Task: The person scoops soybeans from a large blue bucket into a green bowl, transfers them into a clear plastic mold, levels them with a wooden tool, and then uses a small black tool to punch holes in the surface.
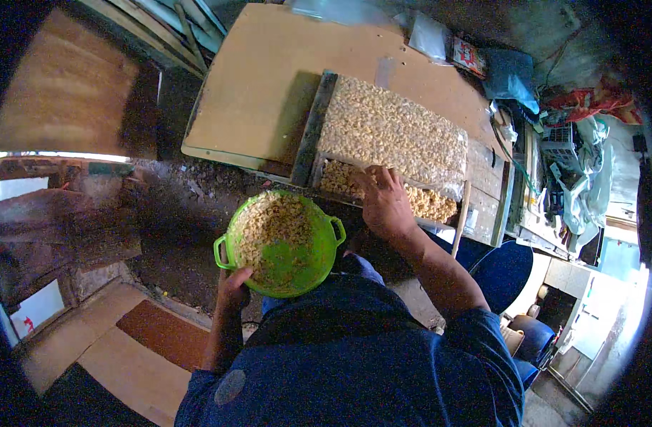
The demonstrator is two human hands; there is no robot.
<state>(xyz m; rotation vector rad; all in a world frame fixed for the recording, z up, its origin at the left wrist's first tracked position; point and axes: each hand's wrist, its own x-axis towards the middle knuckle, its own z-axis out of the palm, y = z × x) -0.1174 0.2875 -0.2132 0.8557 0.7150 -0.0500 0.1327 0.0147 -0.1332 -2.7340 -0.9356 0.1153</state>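
My left hand (235, 283) grips the near-left rim of a bright green plastic basin (283, 251) with two loop handles. Pale, bean-like pieces (275, 221) lie inside it, mostly towards the far and left side. My right hand (387, 205) reaches over the near part of a shallow frame with a dark wooden side (315, 128). Its fingertips rest at loose bean-like pieces (430, 203), along the near edge of a flat slab of the same pieces under clear plastic (392, 133). Whether those fingers hold anything is hidden.
Under the frame is a table with a tan board top (251, 91). A thin wooden stick (461, 219) leans by the frame's right end. Clear plastic bags (428, 37) lie at the far edge. A dark blue round container (502, 275) stands at the right.
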